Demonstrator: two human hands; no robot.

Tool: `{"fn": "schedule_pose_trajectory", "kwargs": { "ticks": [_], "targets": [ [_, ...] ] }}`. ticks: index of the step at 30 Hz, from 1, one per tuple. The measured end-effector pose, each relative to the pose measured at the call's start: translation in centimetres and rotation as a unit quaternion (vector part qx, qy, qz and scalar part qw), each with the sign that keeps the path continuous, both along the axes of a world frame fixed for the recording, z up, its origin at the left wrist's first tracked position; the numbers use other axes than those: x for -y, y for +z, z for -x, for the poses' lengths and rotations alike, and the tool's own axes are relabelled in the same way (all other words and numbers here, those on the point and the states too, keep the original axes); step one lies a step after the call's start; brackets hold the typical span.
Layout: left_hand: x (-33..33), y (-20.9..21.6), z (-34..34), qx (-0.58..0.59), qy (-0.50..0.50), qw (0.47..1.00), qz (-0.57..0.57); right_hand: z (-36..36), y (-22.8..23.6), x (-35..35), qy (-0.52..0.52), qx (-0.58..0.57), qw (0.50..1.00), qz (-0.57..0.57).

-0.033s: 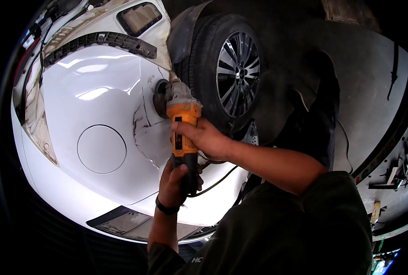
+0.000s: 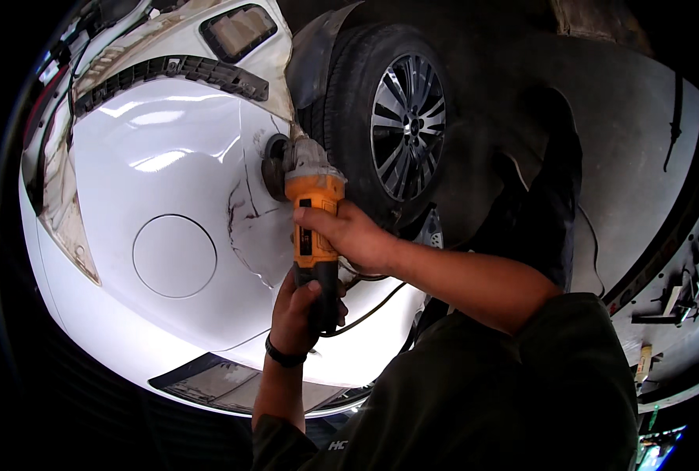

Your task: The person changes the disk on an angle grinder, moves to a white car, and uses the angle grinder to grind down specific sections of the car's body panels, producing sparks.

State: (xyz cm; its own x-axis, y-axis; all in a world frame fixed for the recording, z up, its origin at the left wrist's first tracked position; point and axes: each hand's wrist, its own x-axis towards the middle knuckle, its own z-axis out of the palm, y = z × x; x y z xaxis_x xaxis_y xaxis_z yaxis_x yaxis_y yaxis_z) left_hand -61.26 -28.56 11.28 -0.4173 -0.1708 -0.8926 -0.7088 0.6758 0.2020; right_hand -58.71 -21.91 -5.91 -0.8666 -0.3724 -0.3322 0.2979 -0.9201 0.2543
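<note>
An angle grinder with an orange body, grey metal head and black rear grip is held in both of my hands. My right hand is wrapped round the orange body, its thumb across the top. Lower down, my left hand closes round the black grip. The grinder's dark disc is at the white car panel, beside the wheel arch; whether it touches the metal I cannot tell. Cracked, scuffed paint runs over the panel near the disc. A round fuel flap lies to the left.
A tyre and spoked wheel stand just right of the grinder. A power cord trails from its grip. Black plastic bracket spans the panel's far edge. My legs are at the right; tools lie beyond on the far right.
</note>
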Motion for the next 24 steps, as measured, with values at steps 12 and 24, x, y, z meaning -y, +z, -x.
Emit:
{"fn": "schedule_pose_trajectory", "kwargs": {
  "ticks": [12,24],
  "targets": [
    [0.4,-0.1,0.8,0.011,0.006,1.000,-0.024,0.4,-0.1,0.4,-0.025,-0.010,1.000,0.008],
    [4.2,1.1,-2.0,0.021,0.078,0.996,-0.033,-1.7,1.3,2.3,0.043,-0.016,0.999,-0.020]
  ]
}}
